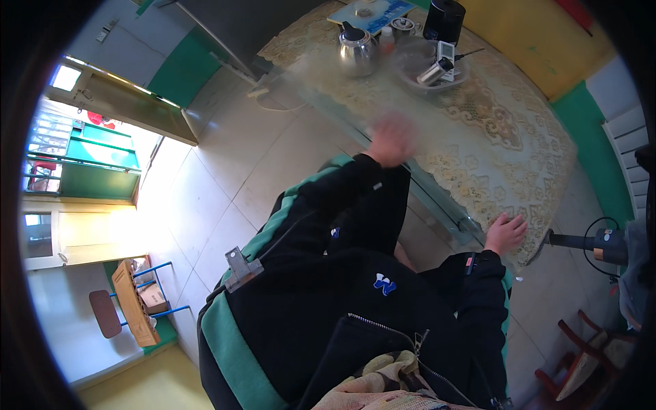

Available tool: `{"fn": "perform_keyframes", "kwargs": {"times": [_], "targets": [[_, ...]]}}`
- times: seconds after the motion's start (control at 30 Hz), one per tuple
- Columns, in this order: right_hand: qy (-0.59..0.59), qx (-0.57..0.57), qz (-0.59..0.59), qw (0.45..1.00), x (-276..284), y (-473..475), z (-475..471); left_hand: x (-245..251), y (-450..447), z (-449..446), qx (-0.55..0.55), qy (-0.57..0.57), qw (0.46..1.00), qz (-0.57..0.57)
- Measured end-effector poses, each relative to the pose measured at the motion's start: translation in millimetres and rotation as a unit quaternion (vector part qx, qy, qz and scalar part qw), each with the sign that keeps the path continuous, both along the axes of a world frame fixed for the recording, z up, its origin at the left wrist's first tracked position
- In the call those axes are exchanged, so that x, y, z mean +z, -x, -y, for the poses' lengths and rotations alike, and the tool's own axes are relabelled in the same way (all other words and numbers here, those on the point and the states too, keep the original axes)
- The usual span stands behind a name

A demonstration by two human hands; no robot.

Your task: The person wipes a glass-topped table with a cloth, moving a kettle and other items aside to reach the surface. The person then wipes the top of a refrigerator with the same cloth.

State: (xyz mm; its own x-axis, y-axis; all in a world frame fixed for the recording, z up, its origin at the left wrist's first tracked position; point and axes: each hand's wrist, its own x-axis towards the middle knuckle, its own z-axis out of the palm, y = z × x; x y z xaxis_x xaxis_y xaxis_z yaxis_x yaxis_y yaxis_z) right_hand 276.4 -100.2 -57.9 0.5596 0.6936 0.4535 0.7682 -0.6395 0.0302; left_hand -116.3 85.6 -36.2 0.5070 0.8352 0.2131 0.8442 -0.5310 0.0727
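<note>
Over the front edge of the table (441, 128), which has a lace-patterned cover, my left hand (392, 138) is blurred by motion. I make out nothing held in it, but its fingers are not clear. My right hand (506, 233) rests palm down on the cover near the table's right corner, fingers somewhat apart and nothing in them. Farther back stands a stainless-steel kettle (357, 54) with a black lid. Beside it, a clear plastic bowl (410, 87) holds a metal cylinder with a black cap (434, 72) and a small white device with a screen (446, 50).
Behind the bowl are a small bottle (387, 38), a lidded metal cup (403, 24), a black cylindrical appliance (445, 23) and a blue-and-white tray (376, 13). A wooden chair (589, 353) is at lower right. A school-type desk (134, 302) stands left, below an open doorway (92, 138).
</note>
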Motion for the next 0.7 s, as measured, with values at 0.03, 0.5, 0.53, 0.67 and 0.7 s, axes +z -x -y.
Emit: {"fn": "perform_keyframes", "kwargs": {"times": [0.03,0.5,0.53,0.67,0.7], "targets": [[0.002,-0.001,-0.004,1.000,0,0,0,5,-13,9,-0.015,0.030,0.999,0.010],[0.042,-0.026,-0.038,0.998,-2,-3,-1,0,-95,50,-0.160,0.002,0.982,0.103],[0.037,-0.022,-0.043,0.998,-2,-3,-2,-2,-104,55,-0.179,-0.005,0.977,0.113],[0.029,-0.015,-0.042,0.999,-1,-4,-2,-12,-154,82,-0.254,-0.024,0.960,0.120],[0.044,-0.025,-0.045,0.998,-1,-3,-2,-14,-166,89,-0.264,-0.027,0.955,0.134]]}}
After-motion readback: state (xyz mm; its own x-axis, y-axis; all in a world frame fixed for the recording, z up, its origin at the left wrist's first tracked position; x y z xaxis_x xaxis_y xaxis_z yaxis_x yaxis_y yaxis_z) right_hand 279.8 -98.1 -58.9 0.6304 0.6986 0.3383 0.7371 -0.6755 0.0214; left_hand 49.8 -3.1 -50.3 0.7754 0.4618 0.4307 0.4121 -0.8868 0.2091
